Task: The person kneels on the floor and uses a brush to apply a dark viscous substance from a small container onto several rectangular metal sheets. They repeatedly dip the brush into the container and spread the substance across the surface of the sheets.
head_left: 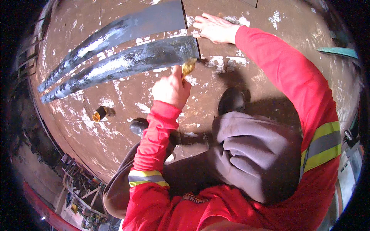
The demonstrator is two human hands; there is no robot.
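On a rusty steel surface (115,127), the left hand (170,89) grips a brush (188,66) against a dark painted strip (127,63). The right hand (216,28) lies open and flat beside it; the brush handle is hidden in the fist.

Left hand (170,89): closed in a fist, fingers curled, forearm rising from the lower edge, red sleeve with reflective band. Right hand (214,28): open, fingers extended and flat, palm down, arm reaching forward, elbow bent at right.
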